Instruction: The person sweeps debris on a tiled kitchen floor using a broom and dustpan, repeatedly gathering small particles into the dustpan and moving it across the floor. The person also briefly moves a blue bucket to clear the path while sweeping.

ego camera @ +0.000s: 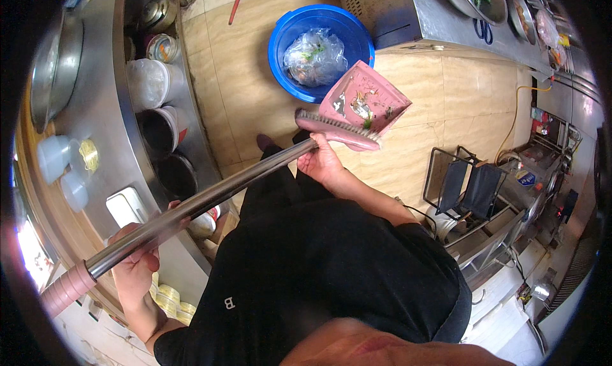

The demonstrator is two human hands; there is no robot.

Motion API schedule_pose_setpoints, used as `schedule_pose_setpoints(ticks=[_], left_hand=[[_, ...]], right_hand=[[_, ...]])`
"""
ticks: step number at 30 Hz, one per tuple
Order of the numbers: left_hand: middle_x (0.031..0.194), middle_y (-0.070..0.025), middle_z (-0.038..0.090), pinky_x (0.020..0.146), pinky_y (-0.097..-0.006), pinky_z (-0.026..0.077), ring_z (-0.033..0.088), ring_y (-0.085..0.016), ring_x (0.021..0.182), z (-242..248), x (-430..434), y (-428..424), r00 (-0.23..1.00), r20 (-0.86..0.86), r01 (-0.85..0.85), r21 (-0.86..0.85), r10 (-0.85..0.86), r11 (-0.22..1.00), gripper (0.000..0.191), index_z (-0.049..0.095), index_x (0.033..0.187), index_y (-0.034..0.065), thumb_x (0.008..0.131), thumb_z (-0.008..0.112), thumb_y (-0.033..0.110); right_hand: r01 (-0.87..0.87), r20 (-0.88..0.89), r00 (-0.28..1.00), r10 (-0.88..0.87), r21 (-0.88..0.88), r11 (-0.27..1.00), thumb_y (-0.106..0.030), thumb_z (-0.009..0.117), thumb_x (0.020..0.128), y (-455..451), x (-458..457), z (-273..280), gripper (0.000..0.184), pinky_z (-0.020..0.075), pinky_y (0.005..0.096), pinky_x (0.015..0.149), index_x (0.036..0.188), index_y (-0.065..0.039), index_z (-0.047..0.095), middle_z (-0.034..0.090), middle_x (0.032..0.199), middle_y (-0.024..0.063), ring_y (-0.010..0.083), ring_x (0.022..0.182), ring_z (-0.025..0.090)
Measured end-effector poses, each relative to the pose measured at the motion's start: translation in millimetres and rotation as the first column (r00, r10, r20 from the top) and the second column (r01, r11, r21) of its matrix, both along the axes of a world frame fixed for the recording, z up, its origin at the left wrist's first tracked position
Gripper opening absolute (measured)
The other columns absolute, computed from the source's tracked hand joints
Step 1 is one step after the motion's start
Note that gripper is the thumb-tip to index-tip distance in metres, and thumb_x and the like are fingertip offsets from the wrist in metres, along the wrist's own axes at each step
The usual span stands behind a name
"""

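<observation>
A long metal pole [205, 201] with a pink grip [69, 289] runs slantwise across my body. My left hand [134, 251] is closed around it, above the pink grip. My right hand [322, 160] holds its far end, close beside a pink broom head [337, 130] with pale bristles. Beyond the bristles is a pink dustpan [342, 84], tilted at the rim of a blue plastic tub [282, 74]. Scraps, a clear plastic piece and a green bit lie in the pan. Whether the pole joins broom or pan is hidden. Clear plastic bags [315, 57] lie inside the tub.
At left stands a steel counter [107, 160] with plastic tubs and buckets [148, 81] on its shelf. A steel cabinet [382, 12] borders the blue tub. A black folding stool [464, 184] and a yellow hose [514, 112] are at right on the tiled floor [416, 88].
</observation>
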State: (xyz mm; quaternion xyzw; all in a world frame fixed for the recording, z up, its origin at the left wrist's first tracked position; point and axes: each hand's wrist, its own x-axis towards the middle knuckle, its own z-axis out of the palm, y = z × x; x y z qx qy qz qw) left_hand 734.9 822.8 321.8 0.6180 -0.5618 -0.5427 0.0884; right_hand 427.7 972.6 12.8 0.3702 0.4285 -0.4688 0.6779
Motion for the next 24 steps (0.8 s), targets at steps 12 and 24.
schedule_pose_setpoints(ticks=[12,24], left_hand=[[0.058,-0.0027,0.052,0.042,-0.0192,0.035,0.046,-0.008,0.045,15.0,13.5,11.3,0.999,-0.036,0.013,-0.039,-0.014,0.999,0.042,0.061,0.095,0.0021,0.087,0.061,0.043],[0.051,-0.0004,0.050,0.035,-0.0177,0.034,0.044,-0.007,0.037,-6.1,-23.5,-68.0,0.982,-0.071,-0.166,0.109,0.174,0.980,0.040,0.055,0.082,0.0028,0.093,0.051,0.041]], right_hand=[[-0.051,-0.134,0.990,0.042,-0.062,0.997,-0.044,0.065,0.080,5.7,8.9,22.5,0.027,0.0329,0.0222,0.046,0.082,-0.020,0.053,0.049,0.063,-0.0040,0.0093,0.047,0.040],[-0.017,-0.172,0.985,0.035,0.107,0.994,-0.052,0.069,0.076,-29.9,2.5,15.6,0.037,0.0292,0.0218,0.042,0.075,-0.019,0.051,0.046,0.058,-0.0023,0.0084,0.043,0.035]])
